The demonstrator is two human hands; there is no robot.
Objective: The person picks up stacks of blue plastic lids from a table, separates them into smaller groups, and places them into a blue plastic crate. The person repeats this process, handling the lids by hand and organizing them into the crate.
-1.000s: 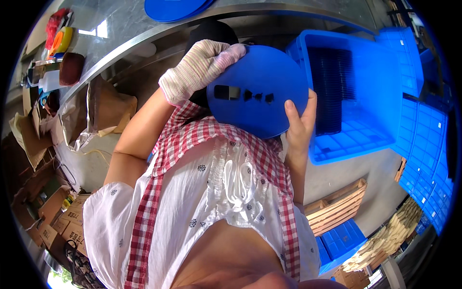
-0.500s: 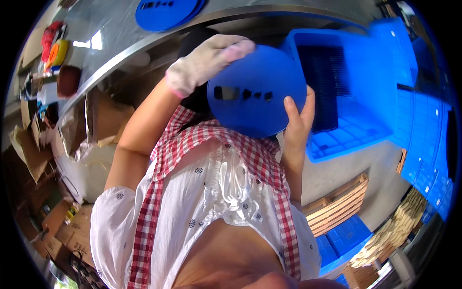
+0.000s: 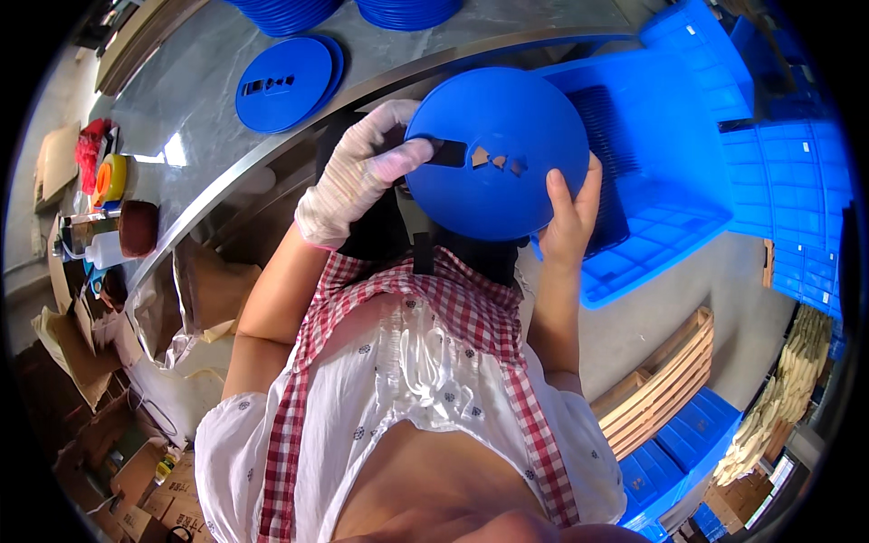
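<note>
Both my hands hold a round blue plastic disc (image 3: 507,100) with a rectangular slot and several small cut-outs. My left hand (image 3: 362,172), in a pale knitted glove, is closed on the disc's left edge, its thumb on top beside the slot. My bare right hand (image 3: 572,213) grips the lower right edge, thumb on the face and fingers behind. The disc's underside is hidden. Beyond it to the right, a large blue crate (image 3: 674,100) contains dark ribbed items (image 3: 608,127), partly covered by the disc and my right hand.
On the metal table (image 3: 195,100) lie two overlapping blue discs (image 3: 285,95) and taller stacks of discs (image 3: 407,11). Tape rolls (image 3: 110,178) and a white bottle (image 3: 104,251) are at its left end. A wooden pallet (image 3: 661,380) and stacked blue crates (image 3: 787,181) stand to the right.
My left hand has slid from the disc's top edge down to its left edge near the slot. The disc has shifted slightly right and up. The view has turned, showing more of the table.
</note>
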